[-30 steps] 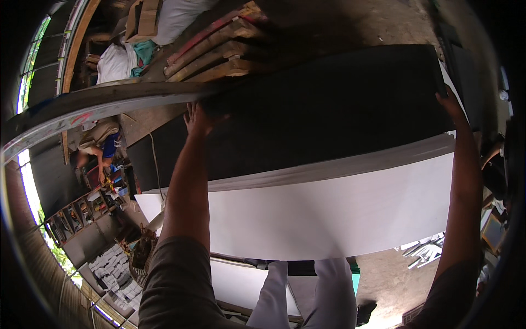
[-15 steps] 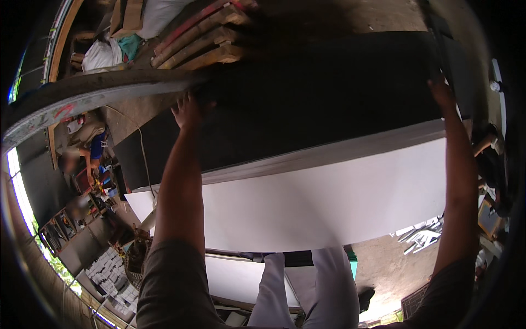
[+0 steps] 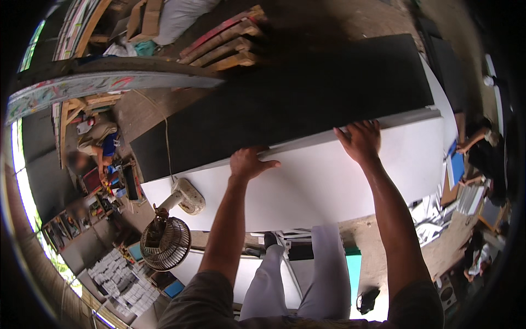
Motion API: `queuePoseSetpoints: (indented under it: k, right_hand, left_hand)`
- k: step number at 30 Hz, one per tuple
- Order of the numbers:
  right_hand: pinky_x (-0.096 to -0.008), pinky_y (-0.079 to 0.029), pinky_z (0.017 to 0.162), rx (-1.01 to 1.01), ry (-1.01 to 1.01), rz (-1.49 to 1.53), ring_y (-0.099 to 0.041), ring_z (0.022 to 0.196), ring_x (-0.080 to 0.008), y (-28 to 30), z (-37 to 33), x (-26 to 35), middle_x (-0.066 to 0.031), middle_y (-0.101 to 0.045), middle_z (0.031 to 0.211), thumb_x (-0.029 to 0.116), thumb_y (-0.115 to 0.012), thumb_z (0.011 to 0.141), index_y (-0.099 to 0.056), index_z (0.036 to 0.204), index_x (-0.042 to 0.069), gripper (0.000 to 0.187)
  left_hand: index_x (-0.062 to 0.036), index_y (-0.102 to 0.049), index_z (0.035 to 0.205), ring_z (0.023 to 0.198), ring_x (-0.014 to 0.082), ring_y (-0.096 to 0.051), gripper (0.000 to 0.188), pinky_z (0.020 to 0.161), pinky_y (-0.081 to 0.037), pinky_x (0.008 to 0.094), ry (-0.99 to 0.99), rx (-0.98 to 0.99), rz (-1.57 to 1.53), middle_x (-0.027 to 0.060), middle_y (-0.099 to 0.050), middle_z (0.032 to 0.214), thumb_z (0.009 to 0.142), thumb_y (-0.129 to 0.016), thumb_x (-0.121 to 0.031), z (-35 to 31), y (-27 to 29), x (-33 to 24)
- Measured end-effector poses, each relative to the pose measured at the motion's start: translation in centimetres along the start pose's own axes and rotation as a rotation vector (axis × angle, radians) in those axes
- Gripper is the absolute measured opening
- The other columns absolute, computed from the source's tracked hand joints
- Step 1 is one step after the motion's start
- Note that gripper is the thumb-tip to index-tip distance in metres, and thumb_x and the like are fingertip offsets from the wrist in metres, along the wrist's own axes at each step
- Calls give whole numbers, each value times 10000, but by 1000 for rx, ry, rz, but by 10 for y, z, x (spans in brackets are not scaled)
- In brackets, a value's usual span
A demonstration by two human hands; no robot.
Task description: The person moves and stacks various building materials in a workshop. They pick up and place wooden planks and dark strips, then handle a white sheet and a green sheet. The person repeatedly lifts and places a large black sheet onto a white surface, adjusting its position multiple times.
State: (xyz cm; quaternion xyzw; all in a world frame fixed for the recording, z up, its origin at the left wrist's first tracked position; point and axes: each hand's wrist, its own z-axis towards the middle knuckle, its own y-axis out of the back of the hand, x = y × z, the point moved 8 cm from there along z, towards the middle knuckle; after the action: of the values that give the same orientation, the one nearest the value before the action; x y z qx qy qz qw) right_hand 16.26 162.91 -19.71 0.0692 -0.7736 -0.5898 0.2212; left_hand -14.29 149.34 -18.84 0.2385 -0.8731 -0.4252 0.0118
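A wide black-topped board or stack of boards [image 3: 285,98] slants across the view. Along its near side runs a grey edge, and below that a broad white panel [image 3: 307,186]. My left hand [image 3: 251,163] rests at this edge, its thumb spread over the white surface and its other fingers bent over the edge, partly hidden. Farther right, my right hand [image 3: 361,143] lies on the same edge, fingers and thumb apart, tips reaching toward the black face. Neither hand shows a separate object in it.
A fan [image 3: 165,243] with a wire cage stands at the left of the panel, its cord over the black board. Wooden beams [image 3: 224,44] lie beyond. A curved grey beam [image 3: 120,82] crosses at left. Other people [image 3: 101,143] work at left and right. White stacked pieces [image 3: 123,279] sit lower left.
Both hands have come back from the black surface to the near edge, and closer together. My view has shifted, so the fan at the left now shows fully.
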Motion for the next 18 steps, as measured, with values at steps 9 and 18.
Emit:
queuePoseSetpoints:
  k: [9,18]
  right_hand:
    - [-546,-286,1217,-148,-15,-142,-408,1457,-366,-8,-16,5,-181,-553,1477,613,-414,1044,-593,1431,169,616]
    - [-556,-208,1259,-58,-411,31,-179,1586,-339,-45,-212,51,-141,-168,1721,525,-511,1035,-208,1659,307,726]
  left_hand:
    - [-116,-778,968,1047,348,-713,709,906,-530,519,-68,-135,216,121,-773,1021,806,-647,-794,0,-25,6]
    - [-220,-171,1665,1579,441,-109,879,1233,-230,611,-211,-383,165,226,-89,1716,984,-528,-645,-105,-105,-41]
